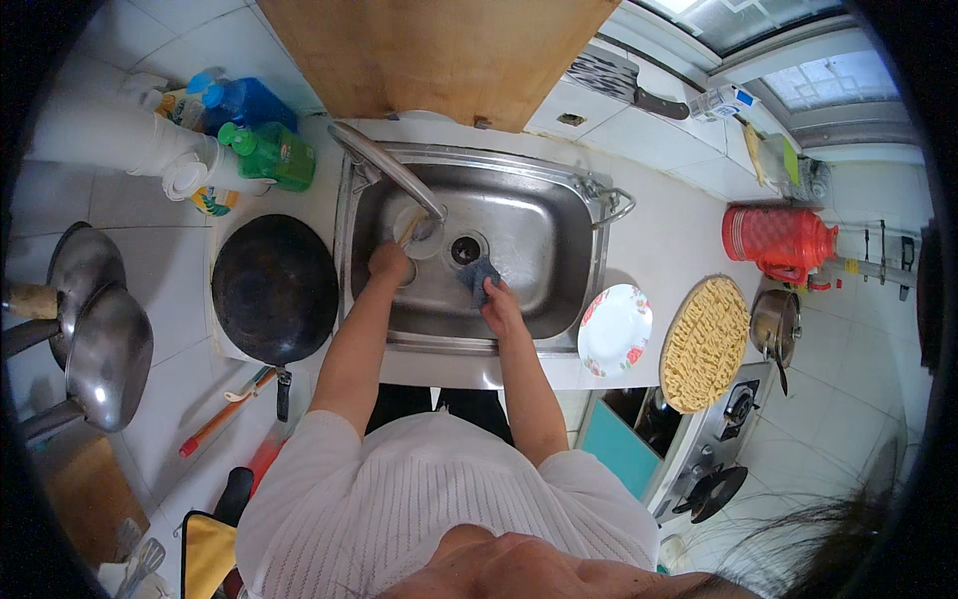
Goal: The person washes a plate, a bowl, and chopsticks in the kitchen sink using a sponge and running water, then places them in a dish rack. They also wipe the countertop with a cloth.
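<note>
My left hand is low in the left part of the steel sink, closed around the near ends of thin light-brown utensils, apparently chopsticks. These lean over a clear bowl under the faucet spout. Beside my left wrist shows the rim of another round vessel, mostly hidden by the hand. My right hand pinches a grey-blue cloth near the sink's front wall. The cloth hangs just below the dark drain opening.
A black frying pan lies left of the sink. On the right are a floral plate, a round tray of noodles and a red thermos. Green and blue bottles stand back left. A cleaver rests on the back ledge.
</note>
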Tool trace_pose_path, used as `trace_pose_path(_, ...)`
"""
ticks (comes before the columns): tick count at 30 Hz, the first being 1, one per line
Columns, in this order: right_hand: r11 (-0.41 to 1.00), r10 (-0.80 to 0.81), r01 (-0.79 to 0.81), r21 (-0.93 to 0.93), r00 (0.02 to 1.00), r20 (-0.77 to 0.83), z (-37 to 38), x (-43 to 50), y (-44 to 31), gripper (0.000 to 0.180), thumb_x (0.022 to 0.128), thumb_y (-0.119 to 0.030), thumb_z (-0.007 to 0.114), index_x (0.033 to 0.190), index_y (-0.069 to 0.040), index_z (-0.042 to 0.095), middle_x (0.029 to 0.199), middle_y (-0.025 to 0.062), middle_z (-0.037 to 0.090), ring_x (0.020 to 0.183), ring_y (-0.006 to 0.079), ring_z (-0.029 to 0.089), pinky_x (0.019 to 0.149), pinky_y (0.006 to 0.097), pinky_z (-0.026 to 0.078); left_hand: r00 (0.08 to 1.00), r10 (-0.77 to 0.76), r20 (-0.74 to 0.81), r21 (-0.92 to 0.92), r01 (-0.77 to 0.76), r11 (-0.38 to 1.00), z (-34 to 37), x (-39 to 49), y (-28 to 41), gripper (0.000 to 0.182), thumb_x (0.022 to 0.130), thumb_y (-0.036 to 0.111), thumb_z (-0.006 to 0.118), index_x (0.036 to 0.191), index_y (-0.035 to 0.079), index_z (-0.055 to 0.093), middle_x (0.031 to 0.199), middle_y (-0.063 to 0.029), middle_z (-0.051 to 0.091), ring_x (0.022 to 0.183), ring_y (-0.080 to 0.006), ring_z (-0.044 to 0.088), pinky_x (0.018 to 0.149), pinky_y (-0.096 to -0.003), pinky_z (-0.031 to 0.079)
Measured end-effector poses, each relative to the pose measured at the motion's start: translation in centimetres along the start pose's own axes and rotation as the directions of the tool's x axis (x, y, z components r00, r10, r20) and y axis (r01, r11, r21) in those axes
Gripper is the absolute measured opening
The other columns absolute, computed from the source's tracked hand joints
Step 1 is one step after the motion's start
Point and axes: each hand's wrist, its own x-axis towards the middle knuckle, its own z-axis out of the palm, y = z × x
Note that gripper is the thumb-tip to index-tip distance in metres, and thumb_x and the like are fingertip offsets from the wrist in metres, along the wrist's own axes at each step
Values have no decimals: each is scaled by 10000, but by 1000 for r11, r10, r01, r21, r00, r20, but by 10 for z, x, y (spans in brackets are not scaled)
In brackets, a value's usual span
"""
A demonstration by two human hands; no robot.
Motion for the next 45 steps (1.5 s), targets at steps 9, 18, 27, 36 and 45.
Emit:
trace_pose_path(9,983,2,-13,186,998,57,5,9,23,314,1031,-170,579,1293,-3,532,1219,116,658,1081,269,650,901,427,549,998,17,-57,-132,-24,991,2,-5,-16,543,731,412,865,1102,45,716,1106,-190,720,1037,-371,693,857,-476,563)
trace_pose_path(18,976,2,4,218,1000,-28,36,26,37,294,1026,-182,594,1296,-73,547,1190,83,659,1082,226,640,908,382,532,966,25,256,-407,84,910,1,4,-25,313,914,270,694,1086,9,681,919,-163,727,787,-307,738,758,-449,584)
trace_pose_path(27,956,-292,292,-1,956,3,108,29,46,351,949,-230,722,1183,-45,537,1019,63,671,796,220,649,698,373,517,907,289,306,-680,-4,733,-7,-71,12,133,927,94,595,968,-4,675,752,-132,681,636,-247,700,584,-389,561)
trace_pose_path(36,552,-681,337,-763,710,-179,103,78,18,404,980,-348,650,978,56,636,868,258,682,807,411,655,742,450,497,839,432,332,-872,98,480,-41,-102,23,172,1014,226,566,935,73,570,595,34,454,442,-81,403,395,-246,290)
trace_pose_path(45,405,-679,478,-779,728,94,99,74,1,330,973,-298,649,1010,30,631,926,259,691,828,425,673,738,463,510,871,357,339,-878,157,452,-49,-121,19,248,1031,288,532,932,71,599,585,38,454,430,-72,346,375,-260,232)
